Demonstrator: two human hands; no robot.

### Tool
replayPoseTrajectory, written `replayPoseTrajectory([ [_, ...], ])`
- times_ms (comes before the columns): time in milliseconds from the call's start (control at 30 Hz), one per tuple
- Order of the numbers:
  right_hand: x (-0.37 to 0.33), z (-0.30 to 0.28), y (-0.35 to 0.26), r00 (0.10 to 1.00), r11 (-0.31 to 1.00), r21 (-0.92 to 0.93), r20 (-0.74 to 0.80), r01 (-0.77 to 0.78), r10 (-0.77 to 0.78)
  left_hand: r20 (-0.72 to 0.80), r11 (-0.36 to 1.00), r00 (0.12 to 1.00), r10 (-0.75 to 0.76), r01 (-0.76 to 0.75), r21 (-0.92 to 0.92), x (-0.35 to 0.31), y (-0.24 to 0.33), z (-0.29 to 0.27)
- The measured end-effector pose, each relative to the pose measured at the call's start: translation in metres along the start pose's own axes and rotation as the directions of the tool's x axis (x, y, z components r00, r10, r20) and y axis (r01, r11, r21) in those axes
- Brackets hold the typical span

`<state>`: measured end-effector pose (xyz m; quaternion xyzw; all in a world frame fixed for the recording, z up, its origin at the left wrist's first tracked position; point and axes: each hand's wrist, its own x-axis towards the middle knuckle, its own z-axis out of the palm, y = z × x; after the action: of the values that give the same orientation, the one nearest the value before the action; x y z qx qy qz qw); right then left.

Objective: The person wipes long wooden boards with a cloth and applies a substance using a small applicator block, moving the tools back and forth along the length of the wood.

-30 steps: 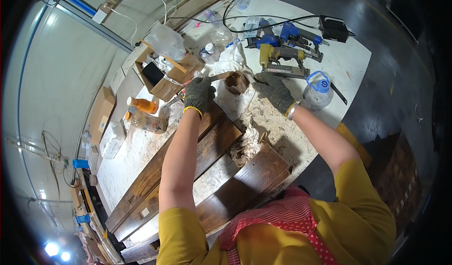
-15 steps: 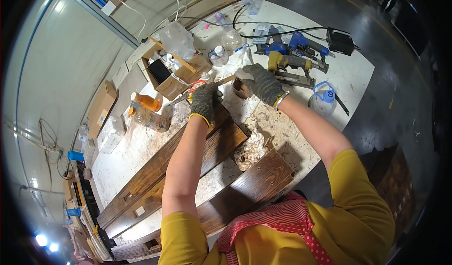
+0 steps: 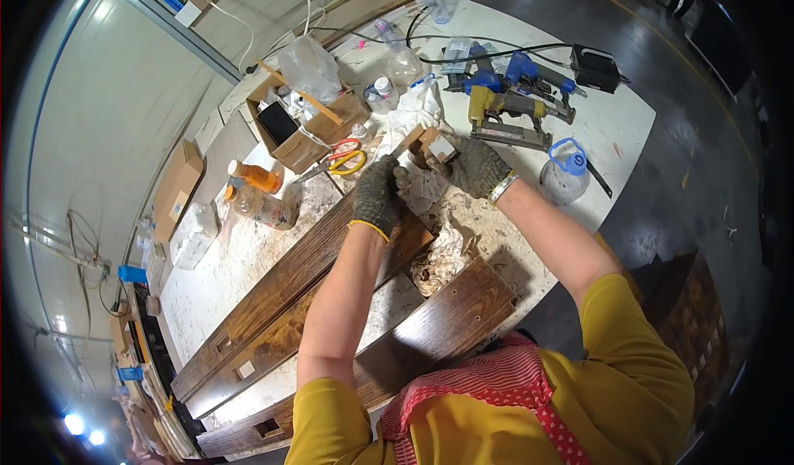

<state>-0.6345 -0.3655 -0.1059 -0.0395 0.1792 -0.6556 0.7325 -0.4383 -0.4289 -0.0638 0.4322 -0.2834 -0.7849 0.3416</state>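
Both of my hands wear dark grey knit gloves with yellow cuffs. A small brown cardboard piece (image 3: 428, 144), with a white patch on one side and a dark hollow, is between them. My right hand (image 3: 480, 170) grips its right side. My left hand (image 3: 378, 192) has curled fingers close to the piece's lower left; what they hold is hidden. Crumpled whitish paper (image 3: 423, 186) lies beneath. Below my hands, dark stained wooden boards (image 3: 277, 316) run diagonally, with another board (image 3: 447, 312) nearer me. Crumpled stained cloth or paper (image 3: 442, 260) sits between them.
Scissors (image 3: 347, 161) with red and yellow handles lie left of the piece, beside an open cardboard box (image 3: 302, 147). Two bottles (image 3: 258, 177) stand farther left. Several nail guns (image 3: 513, 109) lie at the right, near a clear jug (image 3: 565, 176) and a black cable.
Both hands have come nearer to me, the left also moving right. The cardboard piece has turned, showing its white patch. The scissors, partly covered before by the left hand, are now uncovered.
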Motion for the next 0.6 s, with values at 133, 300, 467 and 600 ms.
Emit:
replayPoseTrajectory([
  [133,-0.005,0.005,0.006,0.994,0.993,-0.054,0.02,0.107,-0.106,-0.116,0.997,0.991,0.073,-0.07,0.022,0.005,-0.007,0.002],
  [300,-0.005,0.008,0.001,0.998,0.998,-0.05,0.033,0.046,-0.045,-0.012,0.991,1.0,0.013,-0.012,0.136,0.01,-0.007,0.001],
  [467,-0.001,0.007,0.004,0.998,0.994,-0.09,-0.015,0.055,-0.057,-0.062,0.978,0.991,0.121,-0.109,0.178,0.014,-0.014,0.0],
  [600,0.003,0.007,0.009,0.973,0.907,-0.362,-0.001,0.215,-0.231,-0.054,0.98,0.993,0.108,-0.097,0.174,0.019,-0.016,-0.001],
])
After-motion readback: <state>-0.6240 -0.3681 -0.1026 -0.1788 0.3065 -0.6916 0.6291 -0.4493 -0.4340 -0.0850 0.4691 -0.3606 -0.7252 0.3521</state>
